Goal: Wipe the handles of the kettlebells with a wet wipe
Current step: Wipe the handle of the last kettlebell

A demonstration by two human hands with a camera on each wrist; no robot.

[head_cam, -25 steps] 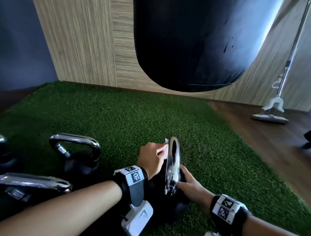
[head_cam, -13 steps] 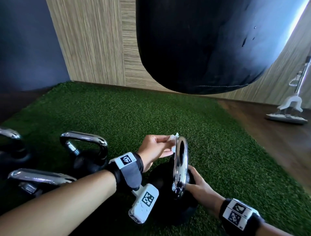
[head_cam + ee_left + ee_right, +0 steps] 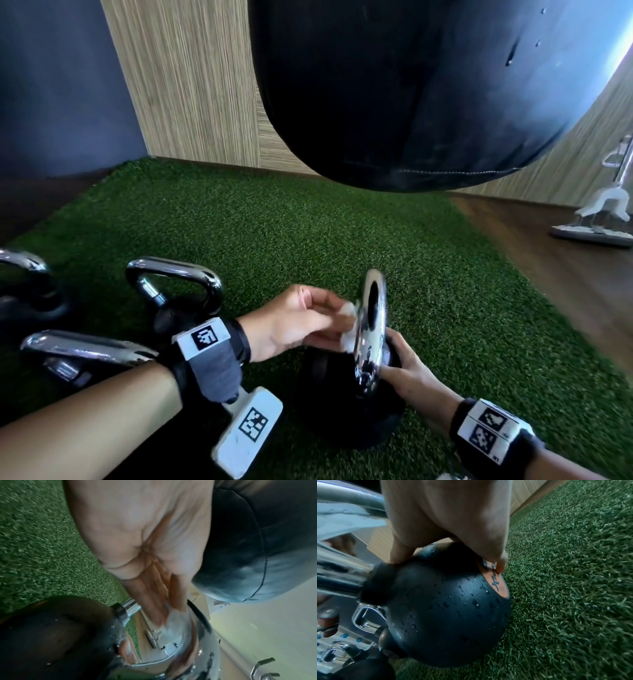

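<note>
A black kettlebell (image 3: 342, 407) (image 3: 450, 608) with a chrome handle (image 3: 371, 329) (image 3: 188, 646) stands on the green turf in front of me. My left hand (image 3: 308, 322) (image 3: 154, 574) pinches a white wet wipe (image 3: 349, 323) and presses it against the left side of that handle. My right hand (image 3: 407, 373) (image 3: 453, 520) rests on the ball of the kettlebell, thumb and fingers spread over its top by an orange disc (image 3: 494, 580). The wipe is blurred in the left wrist view.
Three more kettlebells with chrome handles stand at my left: one (image 3: 178, 294) close by, one (image 3: 85, 353) nearer me, one (image 3: 27, 284) at the edge. A black punching bag (image 3: 411, 85) hangs overhead. A mop (image 3: 596, 222) stands on the wood floor at right.
My left hand with the wipe has slid down from the top of the handle along its left side. The right hand stays on the ball. My head has turned slightly left.
</note>
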